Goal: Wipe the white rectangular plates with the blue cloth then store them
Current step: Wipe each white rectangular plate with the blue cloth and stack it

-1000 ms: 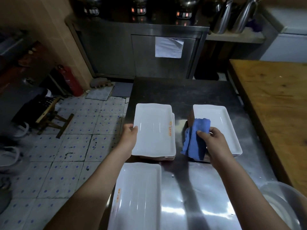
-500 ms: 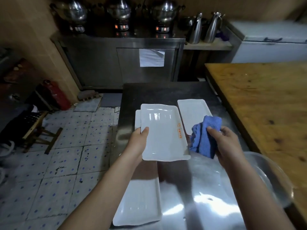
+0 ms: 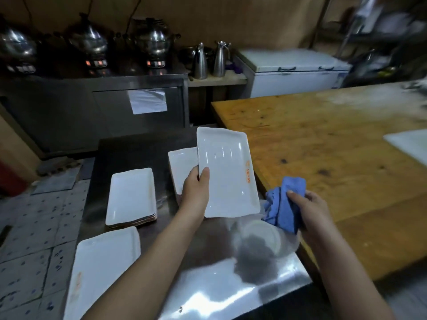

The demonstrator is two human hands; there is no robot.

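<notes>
steel counter (image 3: 208, 294) beside a wooden table (image 3: 335, 158). left hand (image 3: 195, 192) grips a white plate (image 3: 227, 172) by its long edge (thumb on top), lifted above the counter. right hand (image 3: 309, 210) clutches the bunched blue cloth (image 3: 285, 204), just right of the plate. a plate stack (image 3: 130, 196) rests at left.

**Plate lifted in left hand, cloth in right**

left hand (image 3: 195, 192) grips one white plate (image 3: 227, 174) by its left edge, thumb on top, held above the steel table (image 3: 208, 294). Orange mark near the plate's right rim. right hand (image 3: 309, 211) holds the bunched blue cloth (image 3: 285, 204) just right of the plate, not touching it. On the table: plate stack (image 3: 130, 196) at left, second stack (image 3: 181, 169) partly hidden behind the held plate, near plate (image 3: 101, 269) at the left edge, clear bowl (image 3: 265, 239) below the cloth. wooden table (image 3: 335, 158) at right.
</notes>
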